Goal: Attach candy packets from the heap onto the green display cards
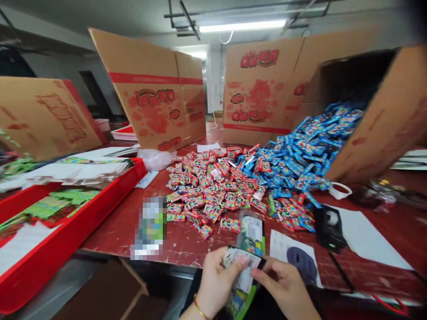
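Note:
At the table's front edge, my left hand is closed on a small printed plastic pouch, black and green with a white panel, its thumb lying across the front. My right hand pinches the same pouch near its upper right corner. Just beyond it, a similar green and black pouch rests on the table. Past the hands spreads a heap of small red wrapped packets, which meets a pile of blue wrapped packets on the right.
The blue packets spill from a tipped cardboard box. A black tape dispenser, a purple disc and white paper lie at right. On the left stands a red tray holding green packets. Upright cardboard lines the back.

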Demonstrator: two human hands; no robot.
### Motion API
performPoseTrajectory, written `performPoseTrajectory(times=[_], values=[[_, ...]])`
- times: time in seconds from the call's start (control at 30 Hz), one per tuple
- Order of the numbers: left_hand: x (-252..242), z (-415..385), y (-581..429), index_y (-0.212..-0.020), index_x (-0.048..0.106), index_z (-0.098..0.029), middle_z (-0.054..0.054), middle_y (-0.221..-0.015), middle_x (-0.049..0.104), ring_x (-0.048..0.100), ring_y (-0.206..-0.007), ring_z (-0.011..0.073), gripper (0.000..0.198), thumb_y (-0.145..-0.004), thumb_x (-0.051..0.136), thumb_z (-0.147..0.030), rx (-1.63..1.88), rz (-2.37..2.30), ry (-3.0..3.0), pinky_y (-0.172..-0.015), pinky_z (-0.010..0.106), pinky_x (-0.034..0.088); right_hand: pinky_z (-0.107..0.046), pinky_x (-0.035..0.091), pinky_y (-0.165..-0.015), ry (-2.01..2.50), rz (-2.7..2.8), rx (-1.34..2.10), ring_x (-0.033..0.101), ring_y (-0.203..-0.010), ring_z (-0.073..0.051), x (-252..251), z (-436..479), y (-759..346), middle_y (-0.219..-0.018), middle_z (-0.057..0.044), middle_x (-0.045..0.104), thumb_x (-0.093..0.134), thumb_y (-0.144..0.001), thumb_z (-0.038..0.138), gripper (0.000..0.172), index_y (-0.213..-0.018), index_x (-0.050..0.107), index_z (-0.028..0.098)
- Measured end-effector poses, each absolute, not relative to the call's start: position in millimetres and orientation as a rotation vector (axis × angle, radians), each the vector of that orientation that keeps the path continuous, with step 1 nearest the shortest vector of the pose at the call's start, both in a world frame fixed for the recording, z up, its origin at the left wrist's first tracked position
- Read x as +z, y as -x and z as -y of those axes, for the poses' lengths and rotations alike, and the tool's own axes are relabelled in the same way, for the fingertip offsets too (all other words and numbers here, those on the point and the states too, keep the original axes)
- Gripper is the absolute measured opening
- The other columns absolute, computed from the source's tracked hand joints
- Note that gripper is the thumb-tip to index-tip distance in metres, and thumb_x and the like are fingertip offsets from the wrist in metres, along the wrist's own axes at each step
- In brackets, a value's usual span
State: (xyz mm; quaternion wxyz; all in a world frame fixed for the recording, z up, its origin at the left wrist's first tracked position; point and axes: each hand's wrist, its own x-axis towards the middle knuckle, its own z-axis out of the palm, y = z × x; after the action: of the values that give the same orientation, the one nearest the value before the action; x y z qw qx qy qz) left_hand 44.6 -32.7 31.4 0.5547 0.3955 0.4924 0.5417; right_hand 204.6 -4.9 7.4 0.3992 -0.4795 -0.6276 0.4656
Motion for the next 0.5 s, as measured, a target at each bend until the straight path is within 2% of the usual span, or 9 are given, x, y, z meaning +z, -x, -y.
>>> performPoseTrajectory(times=[0.13,0.27,0.37,0.43,0.5], values=[[47.7,25.0,-45.7,-0.067,0.066,-0.011,0.001,-0.054,0.059,0.044,-0.046,0.0086,0.036,-0.064,0.073,-0.046,1.301,-1.184,-0.875,-0.044,0.019,0.036,-0.029,0.049,-0.059,1.194,1.575,1.426,0.063,-0.060,-0.023,-37.4,25.3,-190.1,-0.060,-0.007,0.069,0.067,-0.065,0.049,0.032,-0.058,0.067,0.017],[43.6,17.5,-44.2,-0.066,0.066,-0.011,0.002,-0.057,0.062,0.050,-0.048,0.0109,0.037,-0.061,0.075,-0.046,1.283,-1.181,-0.811,-0.046,0.021,0.041,-0.030,0.050,-0.061,1.194,1.647,1.503,0.063,-0.061,-0.023,-84.3,43.8,-194.7,-0.062,-0.008,0.069,0.066,-0.068,0.043,0.028,-0.060,0.067,0.016],[37.2,13.3,-41.8,-0.071,0.066,-0.010,0.005,-0.062,0.065,0.053,-0.049,0.0136,0.043,-0.062,0.072,-0.052,1.266,-1.210,-0.785,-0.048,0.024,0.044,-0.032,0.050,-0.060,1.210,1.675,1.546,0.062,-0.060,-0.023,-77.2,40.6,-200.7,-0.060,-0.008,0.067,0.072,-0.062,0.043,0.027,-0.059,0.066,0.017],[33.3,12.9,-40.1,-0.076,0.066,-0.010,0.006,-0.064,0.066,0.055,-0.051,0.0155,0.047,-0.065,0.066,-0.056,1.276,-1.266,-0.787,-0.049,0.026,0.045,-0.034,0.052,-0.067,1.098,1.617,1.669,0.065,-0.068,-0.024,-56.4,31.5,-200.6,-0.070,-0.008,0.070,0.072,-0.064,0.045,0.029,-0.071,0.069,0.017],[27.6,15.5,-40.8,-0.082,0.065,-0.011,0.007,-0.070,0.067,0.060,-0.061,0.0194,0.051,-0.071,0.058,-0.060,1.311,-1.345,-0.800,-0.056,0.029,0.049,-0.036,0.051,-0.080,0.992,1.484,1.676,0.065,-0.083,-0.025,-36.1,20.8,-195.4,-0.088,-0.010,0.071,0.066,-0.072,0.046,0.034,-0.090,0.068,0.018]])
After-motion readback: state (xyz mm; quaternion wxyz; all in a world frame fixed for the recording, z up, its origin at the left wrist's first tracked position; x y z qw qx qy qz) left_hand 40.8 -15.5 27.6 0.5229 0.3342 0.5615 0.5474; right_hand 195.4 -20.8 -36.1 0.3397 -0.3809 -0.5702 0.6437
